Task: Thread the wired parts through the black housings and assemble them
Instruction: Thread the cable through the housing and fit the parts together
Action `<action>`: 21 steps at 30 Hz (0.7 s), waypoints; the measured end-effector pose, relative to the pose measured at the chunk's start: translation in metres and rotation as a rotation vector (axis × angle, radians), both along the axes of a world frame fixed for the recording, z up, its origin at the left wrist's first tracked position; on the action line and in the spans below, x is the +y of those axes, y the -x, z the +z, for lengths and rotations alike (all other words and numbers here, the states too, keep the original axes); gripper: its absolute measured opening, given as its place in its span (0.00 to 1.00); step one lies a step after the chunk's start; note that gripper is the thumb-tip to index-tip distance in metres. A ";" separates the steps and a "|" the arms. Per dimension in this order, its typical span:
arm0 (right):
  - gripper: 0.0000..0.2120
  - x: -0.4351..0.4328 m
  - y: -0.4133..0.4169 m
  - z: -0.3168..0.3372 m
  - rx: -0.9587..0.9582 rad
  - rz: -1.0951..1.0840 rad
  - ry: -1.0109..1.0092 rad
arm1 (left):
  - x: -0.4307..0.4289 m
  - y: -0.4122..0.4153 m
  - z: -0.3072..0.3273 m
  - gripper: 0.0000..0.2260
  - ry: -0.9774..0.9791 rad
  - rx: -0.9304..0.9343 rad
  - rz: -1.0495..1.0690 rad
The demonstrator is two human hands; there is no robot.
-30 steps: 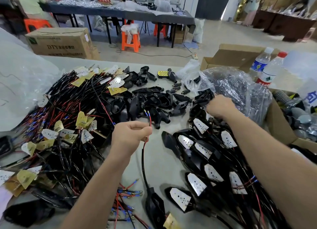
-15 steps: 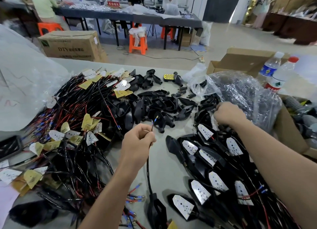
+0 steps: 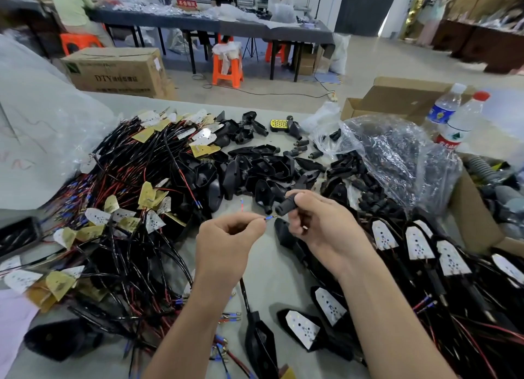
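Observation:
My left hand (image 3: 226,238) pinches the end of a black wire, whose blue-tipped terminal (image 3: 268,217) points right. That wire (image 3: 244,293) runs down to a black housing (image 3: 261,341) lying near the table's front edge. My right hand (image 3: 317,219) grips a small black tubular part (image 3: 285,205), its open end facing the terminal and a few centimetres from it. Loose black housings (image 3: 255,171) are heaped behind my hands. A tangle of wired parts (image 3: 119,214) with white and gold boards covers the left. Assembled pieces (image 3: 419,245) lie in rows at the right.
A clear plastic bag (image 3: 397,157) of black parts sits at the back right, with two water bottles (image 3: 456,120) and open cardboard boxes (image 3: 397,95) behind it. A large plastic sheet (image 3: 34,129) rises on the left. People sit at a far table (image 3: 198,21).
My right hand left the bag's pile and came to the centre holding a small black tubular part. My left hand turned the wire end sideways toward it.

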State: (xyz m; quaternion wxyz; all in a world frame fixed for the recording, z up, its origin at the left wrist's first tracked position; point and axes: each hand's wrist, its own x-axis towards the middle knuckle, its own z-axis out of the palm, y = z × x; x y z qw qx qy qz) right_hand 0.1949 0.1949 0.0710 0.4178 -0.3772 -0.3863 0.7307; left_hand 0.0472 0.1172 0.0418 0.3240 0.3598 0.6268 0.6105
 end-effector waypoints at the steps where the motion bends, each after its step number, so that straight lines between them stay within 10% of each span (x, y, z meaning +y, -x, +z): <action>1: 0.13 -0.004 0.001 -0.002 0.024 -0.014 0.017 | -0.003 0.000 0.002 0.10 -0.021 -0.015 0.002; 21: 0.15 -0.029 0.006 0.003 -0.067 0.038 -0.174 | -0.026 -0.005 0.017 0.13 -0.063 0.275 0.085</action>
